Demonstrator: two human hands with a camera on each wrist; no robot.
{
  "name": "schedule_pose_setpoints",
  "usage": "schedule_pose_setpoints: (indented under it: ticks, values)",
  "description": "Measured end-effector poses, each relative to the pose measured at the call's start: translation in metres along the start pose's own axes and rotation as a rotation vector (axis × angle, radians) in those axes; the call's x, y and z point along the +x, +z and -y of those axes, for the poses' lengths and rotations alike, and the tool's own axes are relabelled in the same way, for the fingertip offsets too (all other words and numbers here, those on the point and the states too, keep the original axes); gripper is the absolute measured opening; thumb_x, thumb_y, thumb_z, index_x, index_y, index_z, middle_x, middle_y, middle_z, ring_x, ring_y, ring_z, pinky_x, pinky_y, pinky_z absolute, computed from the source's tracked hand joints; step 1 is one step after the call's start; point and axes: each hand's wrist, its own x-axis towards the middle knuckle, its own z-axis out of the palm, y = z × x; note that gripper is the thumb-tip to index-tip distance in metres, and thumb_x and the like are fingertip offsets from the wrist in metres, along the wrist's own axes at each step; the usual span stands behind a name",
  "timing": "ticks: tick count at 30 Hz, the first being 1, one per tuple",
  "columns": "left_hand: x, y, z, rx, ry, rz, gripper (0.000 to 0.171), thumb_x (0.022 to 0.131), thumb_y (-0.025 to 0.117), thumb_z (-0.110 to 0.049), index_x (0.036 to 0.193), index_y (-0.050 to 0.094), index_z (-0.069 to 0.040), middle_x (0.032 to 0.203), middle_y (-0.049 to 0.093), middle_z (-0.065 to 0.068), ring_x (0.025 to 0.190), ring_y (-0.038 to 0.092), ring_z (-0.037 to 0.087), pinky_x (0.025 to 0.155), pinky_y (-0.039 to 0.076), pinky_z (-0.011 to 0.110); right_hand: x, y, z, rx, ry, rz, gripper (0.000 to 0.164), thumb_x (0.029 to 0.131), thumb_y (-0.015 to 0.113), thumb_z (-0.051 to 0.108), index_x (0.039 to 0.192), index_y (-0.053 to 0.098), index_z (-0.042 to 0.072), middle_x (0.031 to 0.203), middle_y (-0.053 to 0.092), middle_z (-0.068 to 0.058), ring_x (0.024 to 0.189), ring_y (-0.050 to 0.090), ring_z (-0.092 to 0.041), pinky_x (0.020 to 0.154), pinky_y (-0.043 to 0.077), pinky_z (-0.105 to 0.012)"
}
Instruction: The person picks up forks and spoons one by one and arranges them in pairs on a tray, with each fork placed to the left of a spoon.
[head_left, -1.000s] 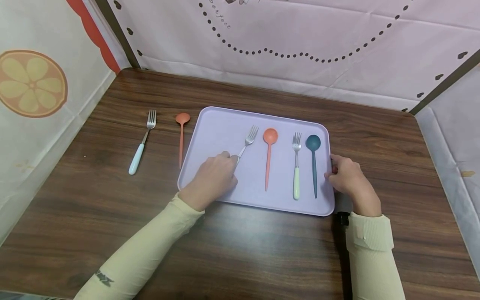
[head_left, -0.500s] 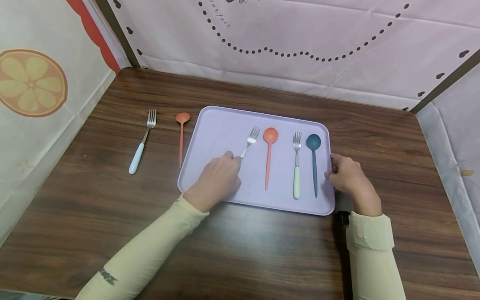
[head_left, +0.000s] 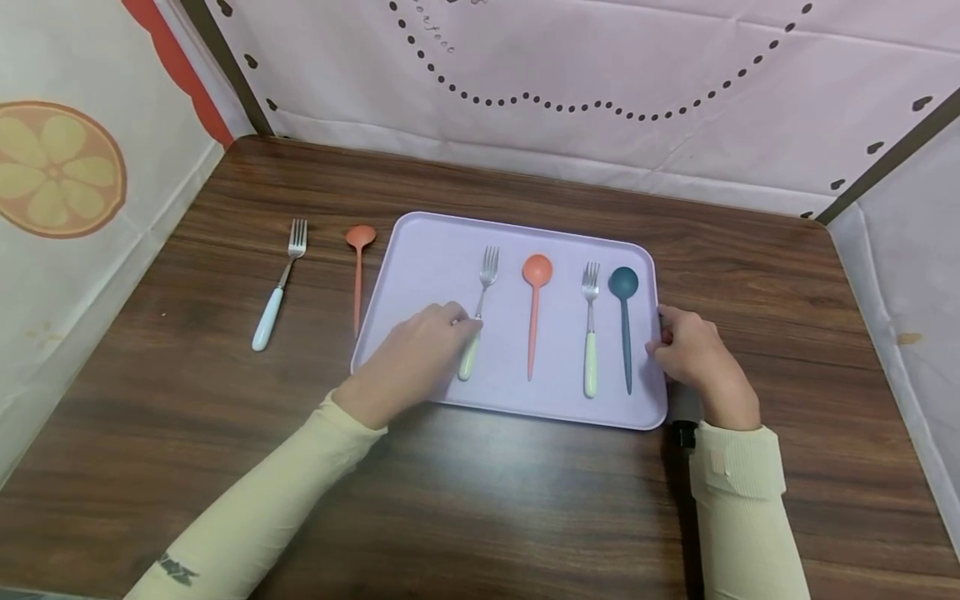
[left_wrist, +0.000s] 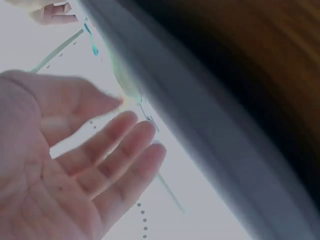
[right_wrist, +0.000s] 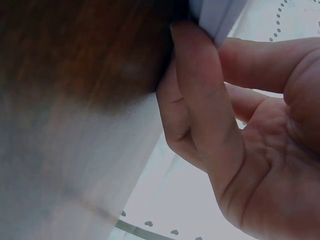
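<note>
My left hand [head_left: 420, 346] pinches a fork with a pale green handle [head_left: 468, 360] at the top of that handle. The fork lies on the lilac tray [head_left: 427, 250], tines pointing away; the left wrist view shows the thumb at the handle and other fingers loosely extended. My right hand [head_left: 693, 354] holds the tray's right edge, thumb over the rim and fingers at its outer side, as the right wrist view shows. To the right of the pinched fork lie an orange spoon [head_left: 536, 271], a second green-handled fork [head_left: 591, 362] and a dark teal spoon [head_left: 624, 283], roughly parallel.
Left of the tray, a fork with a pale blue handle [head_left: 267, 319] and another orange spoon [head_left: 361, 237] lie on the brown wooden table [head_left: 465, 500]. Printed cloth walls [head_left: 570, 58] border the table at the back and sides.
The pinched fork has turned from slanting right to nearly upright in view, its head moving left. My left hand has shifted slightly left, uncovering the handle. The right hand stays at the tray edge.
</note>
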Motion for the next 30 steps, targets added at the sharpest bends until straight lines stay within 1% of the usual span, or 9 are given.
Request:
schedule_pose_setpoints:
  ticks: [3,6,8,12,16,20,30]
  values:
    - [-0.006,0.001,0.003,-0.022,0.071,0.012,0.03,0.079,0.059,-0.002,0.108,0.065,-0.007,0.103,0.061,0.014,0.088,0.054,0.027,0.073,0.051,0.042,0.0,0.0,0.0,-0.009,-0.002,-0.002,0.06,0.086,0.057,0.005,0.139,0.03,-0.007,0.101,0.05,-0.023,0.084,0.054,-0.033,0.065,0.055,-0.042]
    - [-0.009,0.004,0.004,-0.027,0.103,0.013,0.033,0.078,0.06,-0.005,0.111,0.065,-0.007,0.109,0.061,0.016,0.095,0.055,0.029,0.077,0.051,0.044,0.001,0.001,0.0,-0.017,0.003,-0.005,0.06,0.086,0.057,0.005,0.139,0.03,-0.006,0.101,0.05,-0.023,0.084,0.054,-0.033,0.065,0.055,-0.041]
    - [-0.008,0.006,0.004,-0.024,0.116,0.0,0.033,0.078,0.06,-0.005,0.111,0.065,-0.006,0.109,0.062,0.016,0.096,0.055,0.029,0.077,0.051,0.043,0.001,0.001,0.0,-0.017,0.008,-0.006,0.06,0.086,0.057,0.004,0.139,0.03,-0.006,0.101,0.05,-0.023,0.084,0.054,-0.033,0.065,0.055,-0.041]
    - [-0.006,0.008,0.003,-0.009,0.14,-0.036,0.03,0.079,0.057,-0.004,0.107,0.066,-0.006,0.104,0.063,0.014,0.091,0.056,0.027,0.071,0.052,0.041,0.001,0.001,0.0,-0.01,0.014,-0.007,0.06,0.086,0.057,0.004,0.14,0.03,-0.006,0.102,0.05,-0.023,0.084,0.054,-0.033,0.064,0.055,-0.041]
    - [-0.003,0.009,0.001,0.006,0.146,-0.033,0.03,0.079,0.056,-0.004,0.107,0.066,-0.006,0.103,0.063,0.013,0.089,0.055,0.026,0.067,0.052,0.04,0.0,0.001,0.0,-0.008,0.012,-0.003,0.06,0.087,0.057,0.005,0.14,0.029,-0.006,0.101,0.049,-0.022,0.084,0.054,-0.033,0.064,0.055,-0.041]
    - [0.0,0.01,-0.001,0.012,0.14,-0.015,0.031,0.081,0.055,-0.005,0.11,0.066,-0.006,0.107,0.063,0.013,0.091,0.055,0.026,0.068,0.052,0.04,0.0,0.0,0.0,-0.014,0.008,-0.004,0.06,0.087,0.056,0.005,0.14,0.03,-0.005,0.099,0.049,-0.021,0.084,0.053,-0.032,0.064,0.054,-0.041]
    - [0.002,0.009,-0.005,0.015,0.134,-0.008,0.031,0.081,0.056,-0.005,0.111,0.065,-0.006,0.106,0.063,0.013,0.088,0.056,0.025,0.066,0.052,0.039,0.001,-0.001,-0.001,-0.015,0.007,-0.003,0.06,0.087,0.056,0.005,0.14,0.03,-0.006,0.098,0.049,-0.021,0.083,0.053,-0.032,0.064,0.054,-0.04]
